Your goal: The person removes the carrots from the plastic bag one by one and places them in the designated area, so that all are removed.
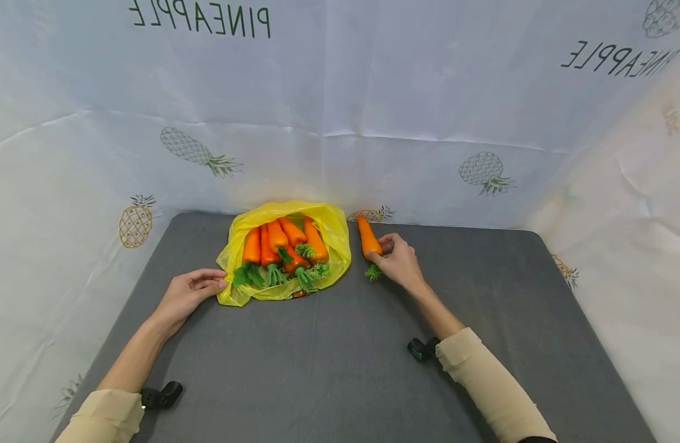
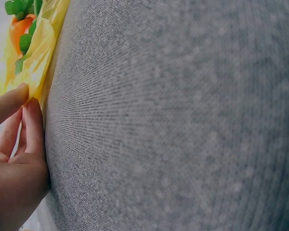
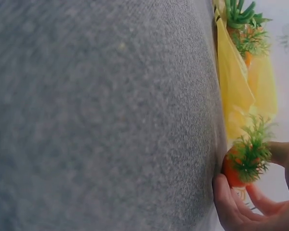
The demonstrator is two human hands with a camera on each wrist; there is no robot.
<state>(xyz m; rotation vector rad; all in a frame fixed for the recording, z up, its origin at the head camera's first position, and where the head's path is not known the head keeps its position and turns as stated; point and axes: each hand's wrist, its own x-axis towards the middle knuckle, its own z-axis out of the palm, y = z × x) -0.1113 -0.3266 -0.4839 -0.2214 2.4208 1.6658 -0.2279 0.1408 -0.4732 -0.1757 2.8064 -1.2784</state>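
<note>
A yellow plastic bag [image 1: 341, 246] lies open toward me at the back of the table, with several orange carrots [image 1: 253, 247] inside, their green tops facing its mouth. My left hand [image 1: 179, 299] pinches the left edge of the bag between thumb and fingers; the left wrist view shows the gathered plastic [image 2: 44, 53] at the fingertips. Right of the bag, my right hand [image 1: 400, 264] grips a single carrot [image 1: 367, 235] with its tip pointing away. In the right wrist view, thumb and fingers sit around this carrot's top end, beside its feathery leaves [image 3: 253, 156].
The table [image 1: 328, 375] has a dark grey cloth cover. Behind it hangs a white curtain [image 1: 340, 80] printed with pineapples, close to the back edge and also along both sides. A black wrist device [image 1: 162, 395] sits on the left forearm, another [image 1: 423, 349] on the right.
</note>
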